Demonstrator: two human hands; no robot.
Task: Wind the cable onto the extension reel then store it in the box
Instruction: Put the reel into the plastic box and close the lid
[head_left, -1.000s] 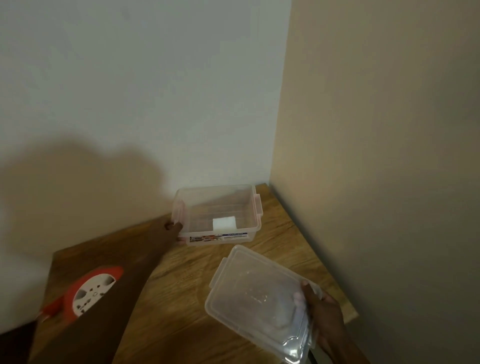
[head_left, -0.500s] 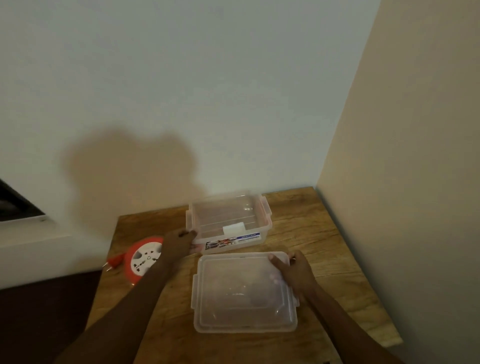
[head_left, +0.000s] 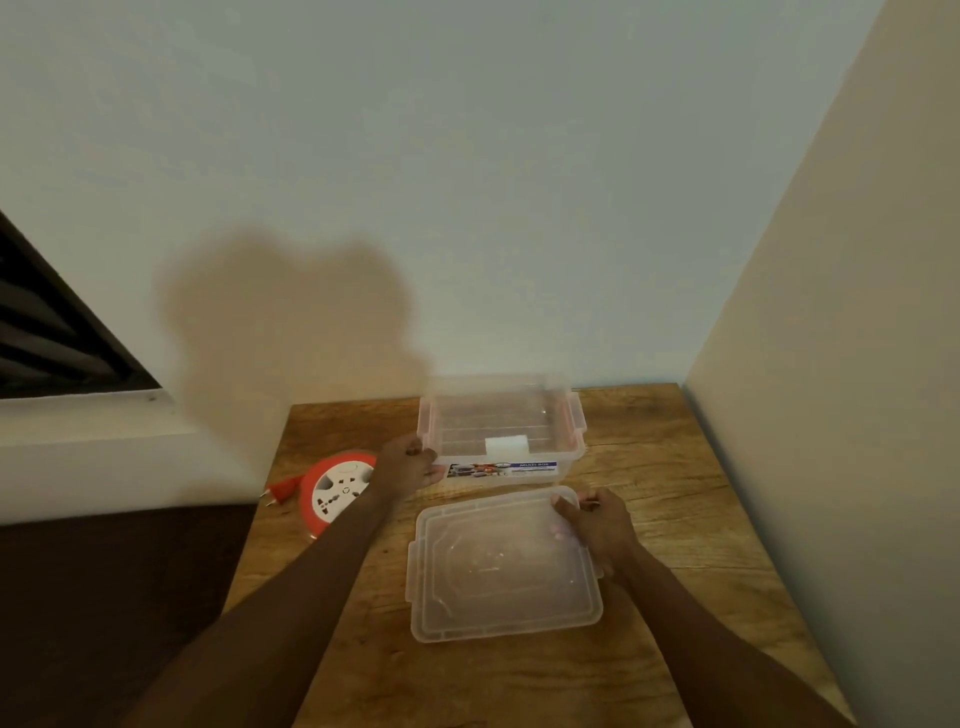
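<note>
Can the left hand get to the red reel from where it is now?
Probably yes. The left hand grips the box corner, and the reel lies just beside its wrist on the table, nothing between.

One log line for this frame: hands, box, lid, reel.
left hand: grips box corner | right hand: holds lid flat on table | reel: left of box, not stored

A plain home room is suggested: a small wooden table (head_left: 649, 467) is set into a corner of bare painted walls (head_left: 467, 182).
</note>
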